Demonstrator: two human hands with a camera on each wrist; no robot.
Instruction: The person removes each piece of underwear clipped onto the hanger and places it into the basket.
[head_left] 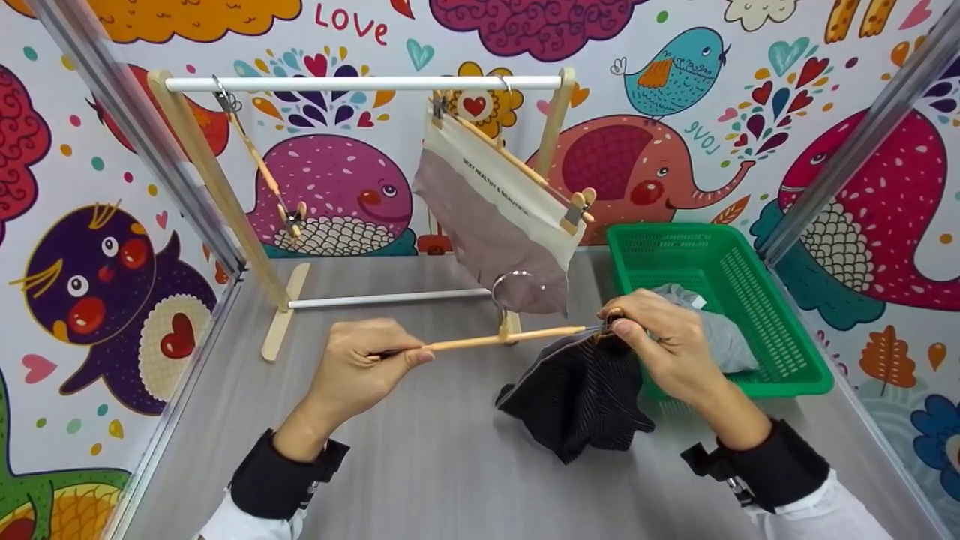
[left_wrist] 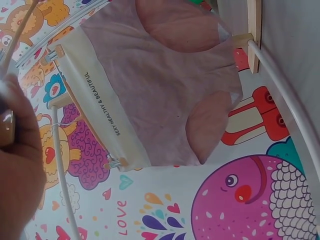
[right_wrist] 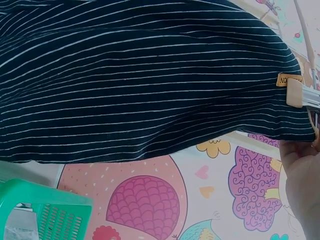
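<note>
My left hand (head_left: 367, 367) grips one end of a wooden clip hanger (head_left: 502, 339), held nearly level above the table. At the hanger's other end, my right hand (head_left: 667, 345) pinches a clip by the waistband of a black garment with thin white stripes (head_left: 585, 397). Close up in the right wrist view, the wooden clip (right_wrist: 295, 93) sits over the garment's edge beside a small tan label (right_wrist: 289, 80). The cloth hangs down from that end, bunched. The clip at the left end is hidden inside my left hand.
Behind my hands stands a wooden rack with a white rail (head_left: 360, 84). Mauve underpants with a cream waistband (head_left: 495, 217) hang there from a clip hanger, left of which hangs a bare clip hanger (head_left: 255, 157). A green basket (head_left: 795, 375) at right contains grey cloth (head_left: 724, 341).
</note>
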